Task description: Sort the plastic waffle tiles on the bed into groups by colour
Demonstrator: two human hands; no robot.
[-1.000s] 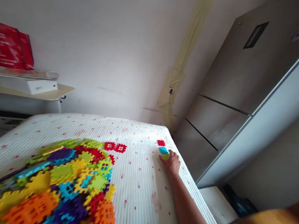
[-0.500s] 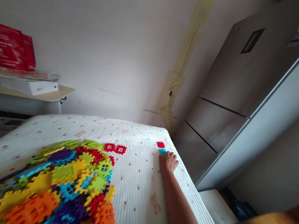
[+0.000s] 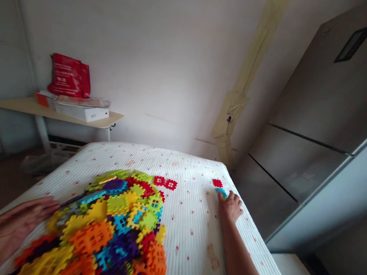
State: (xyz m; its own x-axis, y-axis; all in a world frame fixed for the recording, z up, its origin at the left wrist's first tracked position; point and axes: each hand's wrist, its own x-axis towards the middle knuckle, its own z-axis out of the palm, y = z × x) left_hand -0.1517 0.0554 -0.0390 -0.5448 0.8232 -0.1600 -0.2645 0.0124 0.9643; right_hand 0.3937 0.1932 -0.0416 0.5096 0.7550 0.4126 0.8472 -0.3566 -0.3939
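My right hand (image 3: 231, 206) reaches to the far right of the table, palm down, fingers apart. Its thumb side is beside a blue toothed plastic building piece (image 3: 221, 191), partly covered by the hand; a yellowish bit shows by the thumb. Just beyond lies a red square piece (image 3: 217, 183). On the near left, my left hand (image 3: 17, 223) has its fingers stretched out along the edge of a heap of interlocking plastic building pieces (image 3: 117, 204), in orange, yellow, green, blue, purple and red. Two red window-shaped pieces (image 3: 165, 182) lie at the heap's far right edge.
A white ribbed cover with red dots (image 3: 191, 229) lies over the table. A side table (image 3: 20, 104) at back left bears a white box (image 3: 84, 112) and a red bag (image 3: 70, 77). On the right stands a grey refrigerator (image 3: 311, 105); behind is a wall with taped wiring.
The view has swung left, so everything sits further right. My left hand now shows more fully beside the heap. My right hand stays by the blue piece, which is less covered.
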